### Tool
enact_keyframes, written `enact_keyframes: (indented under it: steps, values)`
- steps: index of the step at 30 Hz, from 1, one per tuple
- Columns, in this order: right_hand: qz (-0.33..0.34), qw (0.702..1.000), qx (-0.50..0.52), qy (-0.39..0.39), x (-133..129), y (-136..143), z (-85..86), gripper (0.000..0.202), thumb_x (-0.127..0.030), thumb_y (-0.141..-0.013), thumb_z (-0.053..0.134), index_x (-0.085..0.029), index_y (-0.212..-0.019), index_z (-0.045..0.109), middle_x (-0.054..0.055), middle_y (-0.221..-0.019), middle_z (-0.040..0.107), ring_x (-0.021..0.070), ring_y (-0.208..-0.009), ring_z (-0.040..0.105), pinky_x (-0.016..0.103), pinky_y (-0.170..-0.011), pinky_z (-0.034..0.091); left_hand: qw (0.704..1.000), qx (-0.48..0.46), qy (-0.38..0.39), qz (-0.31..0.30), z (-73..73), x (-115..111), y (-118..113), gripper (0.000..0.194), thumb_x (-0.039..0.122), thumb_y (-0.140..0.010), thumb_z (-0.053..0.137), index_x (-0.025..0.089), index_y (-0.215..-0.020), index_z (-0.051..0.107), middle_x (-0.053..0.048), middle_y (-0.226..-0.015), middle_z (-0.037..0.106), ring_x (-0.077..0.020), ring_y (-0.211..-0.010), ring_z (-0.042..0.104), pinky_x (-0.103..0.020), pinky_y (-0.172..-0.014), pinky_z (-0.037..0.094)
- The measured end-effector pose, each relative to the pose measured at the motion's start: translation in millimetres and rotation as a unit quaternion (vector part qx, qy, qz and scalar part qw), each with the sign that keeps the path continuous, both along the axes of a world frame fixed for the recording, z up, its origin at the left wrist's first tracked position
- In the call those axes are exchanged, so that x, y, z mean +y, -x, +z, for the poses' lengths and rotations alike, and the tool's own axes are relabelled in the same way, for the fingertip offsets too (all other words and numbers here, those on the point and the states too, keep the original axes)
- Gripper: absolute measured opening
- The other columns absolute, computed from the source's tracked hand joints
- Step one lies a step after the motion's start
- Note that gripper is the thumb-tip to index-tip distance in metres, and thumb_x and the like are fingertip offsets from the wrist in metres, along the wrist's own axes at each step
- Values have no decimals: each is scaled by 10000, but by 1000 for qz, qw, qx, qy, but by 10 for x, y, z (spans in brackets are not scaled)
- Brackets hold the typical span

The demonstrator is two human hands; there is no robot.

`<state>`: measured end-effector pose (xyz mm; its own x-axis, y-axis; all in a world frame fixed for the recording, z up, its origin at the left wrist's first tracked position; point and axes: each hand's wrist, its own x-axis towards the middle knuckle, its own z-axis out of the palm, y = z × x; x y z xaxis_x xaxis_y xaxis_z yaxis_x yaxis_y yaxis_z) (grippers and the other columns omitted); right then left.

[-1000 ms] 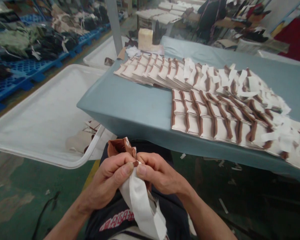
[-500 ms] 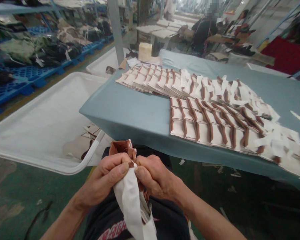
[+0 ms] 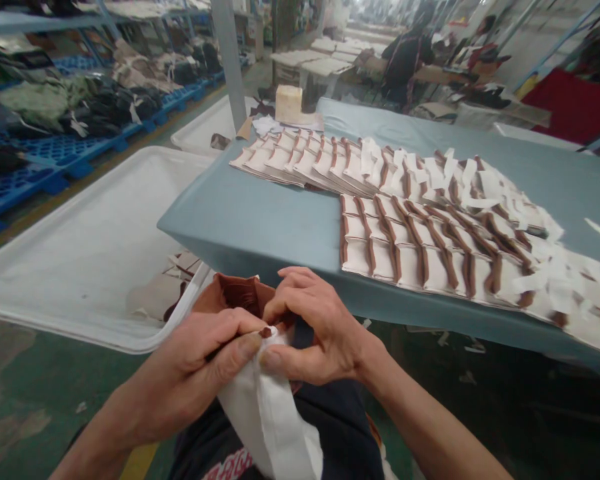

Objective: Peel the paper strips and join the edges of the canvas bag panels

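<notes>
Close to my body, both hands grip a brown and white sewn fabric piece (image 3: pixel 207 298). My left hand (image 3: pixel 210 360) pinches its white edge between thumb and fingers. Opposite it, my right hand (image 3: pixel 315 327) has its thumb on the white cloth and its fingers curled over the brown side. The thumbs almost meet at a small brown tip. A white fabric strip (image 3: pixel 275 413) hangs down from the pinch over my dark apron. Part of the piece lies hidden behind my fingers.
Rows of similar white and brown pieces (image 3: pixel 405 257) overlap on the blue-covered table (image 3: pixel 230 220). Loose white strips lie over the right ones. A white bin (image 3: pixel 80 233) with a few pieces stands at left. Blue pallets (image 3: pixel 80 150) bear cloth heaps; a person (image 3: pixel 405 60) is farther back.
My right hand's fingers have lifted and spread over the brown side while its thumb stays on the white cloth. The piece has turned, showing more brown on the left.
</notes>
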<state>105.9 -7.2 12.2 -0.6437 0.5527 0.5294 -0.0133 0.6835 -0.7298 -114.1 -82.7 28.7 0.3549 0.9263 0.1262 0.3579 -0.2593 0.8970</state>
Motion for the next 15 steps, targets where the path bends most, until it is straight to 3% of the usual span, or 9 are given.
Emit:
enact_keyframes:
  steps: [4, 11, 15]
  values:
    - [22, 996, -65, 65, 17, -39, 94, 286, -375, -952, 724, -249, -758, 555, -67, -644, 555, 126, -572, 483, 289, -648, 395, 999, 38, -36, 10, 53, -17, 16, 162, 283, -1113, 639, 307, -1118, 800, 31, -921, 830, -158, -791, 751, -214, -711, 503]
    - [21, 980, -90, 174, -72, -83, 221, 192, -226, -899, 604, -229, -726, 521, -73, -655, 468, 100, -575, 426, 264, -621, 328, 990, 92, -97, 34, -26, -45, 27, 153, 268, -1115, 633, 303, -1176, 769, 13, -933, 818, -169, -759, 755, -216, -711, 551]
    - [-31, 981, -104, 160, -120, -38, 178, 94, -203, -829, 564, -233, -752, 517, -54, -681, 518, 115, -610, 467, 273, -637, 336, 977, 129, -168, 22, -54, 28, -2, 199, 180, -1116, 569, 285, -1218, 703, 10, -1008, 826, -163, -845, 797, -209, -790, 596]
